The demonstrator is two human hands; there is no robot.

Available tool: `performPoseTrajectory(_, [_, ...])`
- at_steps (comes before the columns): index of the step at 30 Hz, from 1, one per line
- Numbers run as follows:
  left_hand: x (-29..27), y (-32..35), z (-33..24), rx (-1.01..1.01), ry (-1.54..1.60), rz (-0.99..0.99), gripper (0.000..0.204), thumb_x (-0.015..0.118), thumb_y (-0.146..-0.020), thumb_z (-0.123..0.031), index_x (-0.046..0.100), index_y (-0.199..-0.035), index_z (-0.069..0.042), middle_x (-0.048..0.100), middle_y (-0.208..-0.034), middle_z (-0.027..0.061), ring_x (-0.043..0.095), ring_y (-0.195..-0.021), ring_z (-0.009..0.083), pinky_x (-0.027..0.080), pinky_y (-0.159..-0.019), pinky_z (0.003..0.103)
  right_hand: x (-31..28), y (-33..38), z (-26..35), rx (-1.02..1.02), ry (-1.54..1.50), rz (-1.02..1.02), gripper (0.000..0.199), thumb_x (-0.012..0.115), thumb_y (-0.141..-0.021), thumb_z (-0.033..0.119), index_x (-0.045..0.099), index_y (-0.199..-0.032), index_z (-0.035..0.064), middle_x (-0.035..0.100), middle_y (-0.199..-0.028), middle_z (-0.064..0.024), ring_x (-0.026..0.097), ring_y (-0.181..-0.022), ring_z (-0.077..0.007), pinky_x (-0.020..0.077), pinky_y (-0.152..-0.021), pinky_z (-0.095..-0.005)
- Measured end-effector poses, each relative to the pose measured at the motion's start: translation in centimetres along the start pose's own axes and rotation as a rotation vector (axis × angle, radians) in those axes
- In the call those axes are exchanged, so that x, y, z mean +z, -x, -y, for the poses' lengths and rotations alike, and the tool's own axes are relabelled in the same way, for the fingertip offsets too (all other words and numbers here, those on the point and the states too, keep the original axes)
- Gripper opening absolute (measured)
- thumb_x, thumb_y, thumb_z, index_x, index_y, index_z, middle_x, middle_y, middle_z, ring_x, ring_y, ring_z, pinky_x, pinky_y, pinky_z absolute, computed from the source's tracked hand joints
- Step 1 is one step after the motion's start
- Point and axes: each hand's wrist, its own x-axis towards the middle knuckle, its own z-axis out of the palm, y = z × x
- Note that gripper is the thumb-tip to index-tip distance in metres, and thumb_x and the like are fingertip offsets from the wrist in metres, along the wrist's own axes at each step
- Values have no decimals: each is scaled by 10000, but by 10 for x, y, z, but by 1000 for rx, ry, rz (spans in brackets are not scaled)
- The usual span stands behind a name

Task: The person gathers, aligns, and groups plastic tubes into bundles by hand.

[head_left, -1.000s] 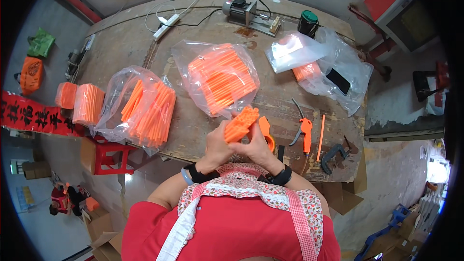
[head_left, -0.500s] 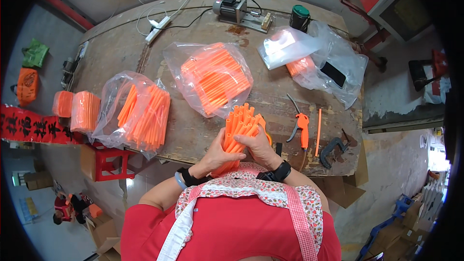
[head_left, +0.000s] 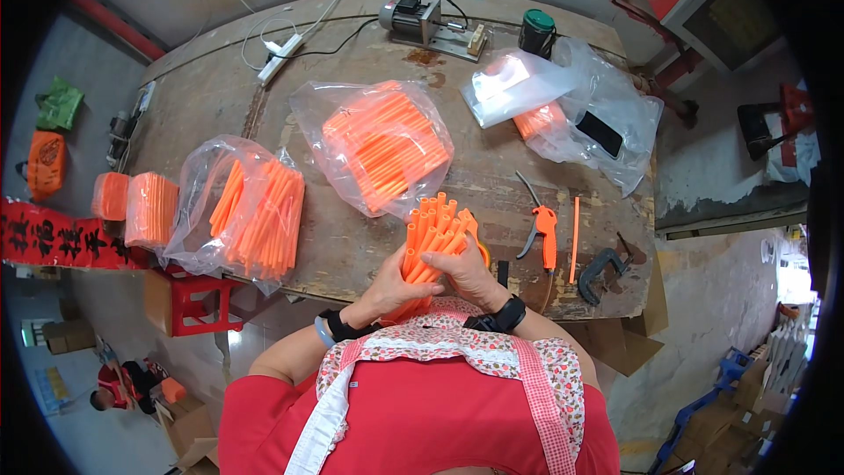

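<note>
Bundle of orange tubes held in two hands at the near edge of a desk.
The left hand and right hand are closed around opposite sides of the bundle, its open tube ends pointing away from the apron. Beyond it on the desk lies a clear bag of similar tubes; to the right, an orange-and-grey air gun, a single tube and a C-shaped clamp.

Behind the tubes lies a bag, then a motor. To their right lie an air gun and a clamp.
</note>
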Motion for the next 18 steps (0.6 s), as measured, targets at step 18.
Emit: performPoseTrajectory(18, [6,0,4,201,-285,-125,609,728,-717,-78,454,-1257,-22,591,-1131,94,577,-1036,163,470,-889,311,18,2,4,-165,58,40,770,676,-790,-2,231,-1416,63,487,-1326,-130,496,-1212,-197,431,-1007,-340])
